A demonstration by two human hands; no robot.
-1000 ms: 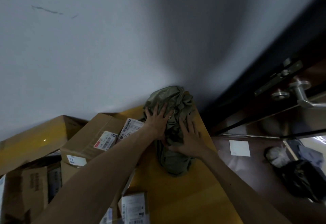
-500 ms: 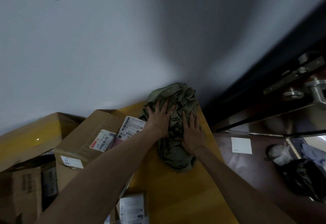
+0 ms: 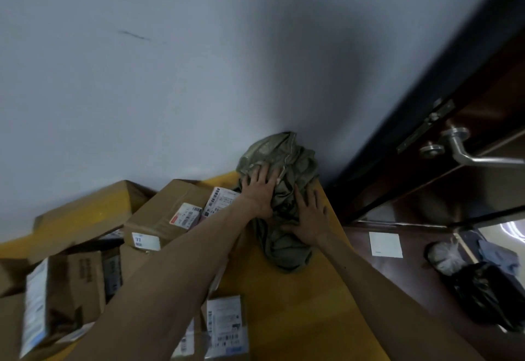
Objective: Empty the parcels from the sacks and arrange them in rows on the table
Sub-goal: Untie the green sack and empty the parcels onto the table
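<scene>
A crumpled olive-green sack [image 3: 284,158] lies bunched at the far right corner of the yellow table [image 3: 284,303], against the wall. My left hand [image 3: 262,190] presses flat on its upper part with fingers spread. My right hand [image 3: 308,215] lies flat on its right side, fingers straight. Brown cardboard parcels [image 3: 167,212] with white barcode labels crowd the table's left side, some stacked. A small labelled parcel [image 3: 224,323] lies near the front, partly under my left forearm.
A grey wall runs behind the table. To the right stands a dark wooden door with a metal lever handle [image 3: 466,153]. On the dark floor lie a white paper [image 3: 385,244], a black bag [image 3: 488,298] and a pale bag [image 3: 443,255].
Both hands stay flat on the sack and shift slightly, pressing it down against the corner. The view has tilted a little.
</scene>
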